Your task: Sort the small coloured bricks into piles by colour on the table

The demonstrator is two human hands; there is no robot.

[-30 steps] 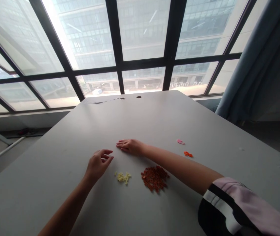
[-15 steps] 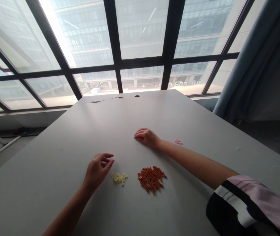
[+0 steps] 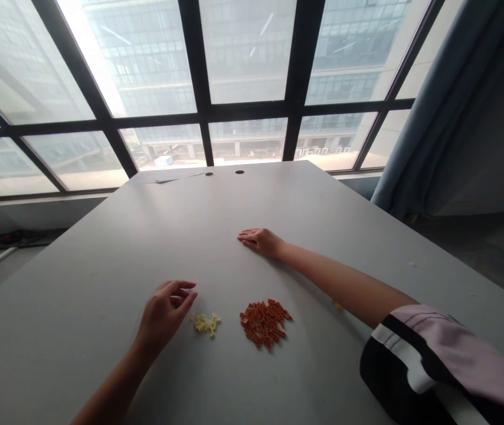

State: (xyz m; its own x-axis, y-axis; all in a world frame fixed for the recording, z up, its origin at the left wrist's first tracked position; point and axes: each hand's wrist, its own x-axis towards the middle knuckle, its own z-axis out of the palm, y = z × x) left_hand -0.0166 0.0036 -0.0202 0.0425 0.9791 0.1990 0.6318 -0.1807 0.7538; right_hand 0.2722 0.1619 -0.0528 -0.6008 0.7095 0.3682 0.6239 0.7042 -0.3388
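Nearby, left hand (image 3: 163, 313) half-curled, open, nothing visible in it, just beside loose pale-yellow plastic bits (image 3: 205, 323); right hand (image 3: 261, 242) flat, palm down, open, apart from a heap of small orange-red plastic bricks (image 3: 264, 323) on the grey tabletop (image 3: 79, 307). Risk: a careless sweep scattering both heaps, pieces being tiny and loose.

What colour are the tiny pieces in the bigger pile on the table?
Orange-red. The bigger pile of small bricks shows best in the head view, the only view here.
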